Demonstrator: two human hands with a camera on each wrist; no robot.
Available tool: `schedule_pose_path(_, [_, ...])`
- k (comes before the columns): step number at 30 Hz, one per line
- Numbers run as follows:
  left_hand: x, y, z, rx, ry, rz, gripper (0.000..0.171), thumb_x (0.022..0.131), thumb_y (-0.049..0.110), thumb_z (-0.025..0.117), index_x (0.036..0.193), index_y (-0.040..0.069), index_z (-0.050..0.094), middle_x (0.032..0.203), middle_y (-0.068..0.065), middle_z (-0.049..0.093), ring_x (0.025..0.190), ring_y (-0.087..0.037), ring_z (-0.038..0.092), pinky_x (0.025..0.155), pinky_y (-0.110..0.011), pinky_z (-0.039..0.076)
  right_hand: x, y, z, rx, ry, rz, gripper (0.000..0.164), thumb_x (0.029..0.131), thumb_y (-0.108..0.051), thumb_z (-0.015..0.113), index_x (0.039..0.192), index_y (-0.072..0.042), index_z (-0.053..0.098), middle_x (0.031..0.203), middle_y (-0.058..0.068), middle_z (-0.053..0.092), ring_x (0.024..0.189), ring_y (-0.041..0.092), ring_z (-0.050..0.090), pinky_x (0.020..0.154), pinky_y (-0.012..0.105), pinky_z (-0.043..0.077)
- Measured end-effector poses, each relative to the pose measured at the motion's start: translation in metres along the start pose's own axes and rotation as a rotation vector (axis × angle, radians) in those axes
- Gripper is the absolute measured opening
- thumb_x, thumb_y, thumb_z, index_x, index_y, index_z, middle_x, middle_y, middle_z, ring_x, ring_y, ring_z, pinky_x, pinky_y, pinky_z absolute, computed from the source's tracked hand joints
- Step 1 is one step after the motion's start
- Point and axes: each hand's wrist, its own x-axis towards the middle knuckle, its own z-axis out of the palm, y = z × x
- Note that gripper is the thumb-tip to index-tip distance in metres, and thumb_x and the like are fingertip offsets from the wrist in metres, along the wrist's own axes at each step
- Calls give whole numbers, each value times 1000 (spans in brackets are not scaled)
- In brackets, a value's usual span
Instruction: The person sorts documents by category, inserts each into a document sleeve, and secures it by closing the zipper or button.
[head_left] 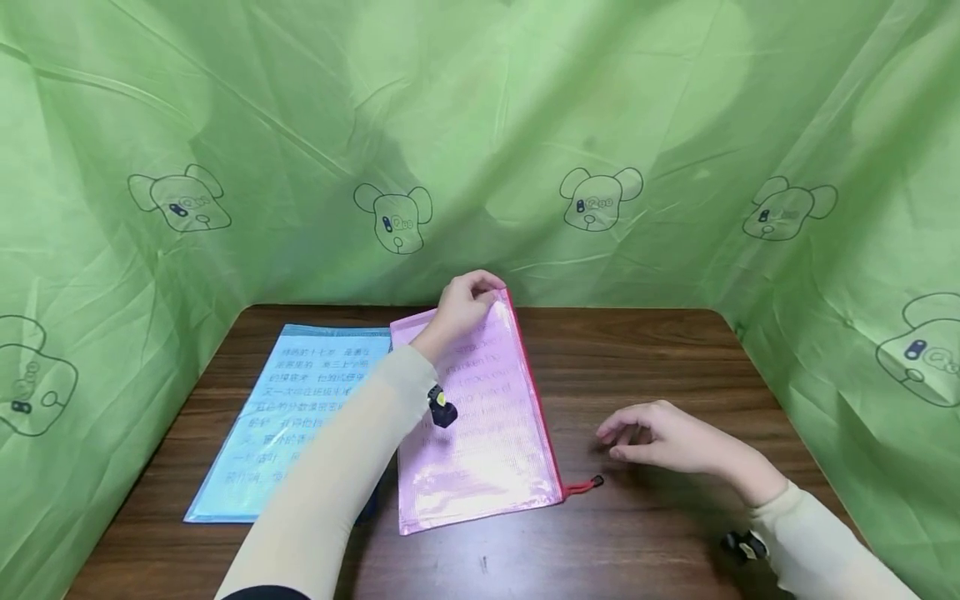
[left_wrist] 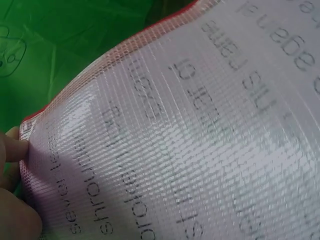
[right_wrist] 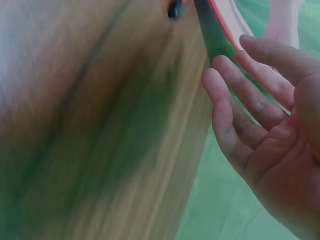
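Observation:
My left hand (head_left: 462, 310) pinches the far right corner of a pink mesh zipper pouch (head_left: 480, 442), beside the end of its red zipper. Printed text shows through the pouch, and in the left wrist view the mesh (left_wrist: 165, 135) bows up toward the camera. At the near end of the zipper hangs a red pull cord (head_left: 579, 487) with a dark tip. To the right of that cord, my right hand (head_left: 667, 437) hovers over the table with loosely bent fingers and nothing in them. The right wrist view shows its palm (right_wrist: 285, 175) bare.
A blue pouch (head_left: 315, 375) with a sheet of printed characters lies on the left, partly hidden by the left sleeve and the pink pouch's edge. Both are on a dark wooden table (head_left: 645, 358). Green fabric (head_left: 480, 125) with bear-head drawings surrounds its back and sides.

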Motion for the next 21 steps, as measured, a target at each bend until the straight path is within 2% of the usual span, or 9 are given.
schedule_pose_path(4, [1, 8, 18, 77, -64, 47, 21, 104, 3, 68, 118, 16, 78, 110, 2, 77, 96, -17, 65, 93, -36, 52, -5, 5, -11, -20, 26, 32, 22, 103, -15, 78, 123, -6, 77, 112, 8, 80, 94, 7, 74, 74, 31, 63])
schedule_pose_path(6, [2, 10, 25, 102, -103, 72, 22, 105, 5, 67, 122, 15, 76, 112, 0, 77, 98, -20, 66, 94, -38, 52, -6, 9, -15, -42, 37, 32, 22, 103, -15, 78, 123, -6, 77, 112, 8, 80, 96, 8, 74, 75, 32, 63])
schedule_pose_path(9, [-1, 12, 34, 150, -175, 102, 31, 107, 13, 66, 139, 13, 67, 128, -5, 76, 116, -27, 67, 110, -44, 41, -7, 13, -21, -77, 47, 45, 21, 103, -16, 78, 122, -7, 77, 112, 6, 80, 99, 8, 74, 76, 32, 63])
schedule_pose_path(12, [-6, 11, 35, 203, -243, 126, 49, 109, 20, 65, 155, 11, 51, 146, -12, 67, 135, -35, 61, 119, -53, 28, -9, 17, -26, -99, 60, 69, 21, 103, -17, 79, 122, -8, 77, 112, 4, 81, 100, 8, 74, 78, 33, 62])
schedule_pose_path(13, [-8, 10, 34, 218, -258, 130, 53, 110, 22, 64, 158, 10, 46, 151, -14, 64, 139, -37, 59, 121, -56, 25, -9, 18, -27, -101, 65, 82, 21, 103, -17, 79, 122, -9, 77, 112, 4, 81, 100, 8, 74, 79, 33, 62])
schedule_pose_path(16, [-14, 10, 24, 250, -292, 140, 56, 110, 22, 63, 160, 8, 43, 159, -15, 57, 142, -36, 57, 124, -54, 30, -13, 19, -31, -105, 88, 101, 21, 102, -15, 79, 122, -8, 77, 110, 4, 81, 97, 7, 75, 78, 34, 63])
schedule_pose_path(21, [-23, 7, -13, 363, -359, 171, 56, 111, 24, 63, 161, 9, 44, 163, -11, 52, 143, -33, 56, 123, -45, 42, -16, 19, -40, -127, 117, 154, 24, 102, -16, 79, 125, -12, 76, 113, 4, 80, 98, 9, 74, 80, 36, 63])
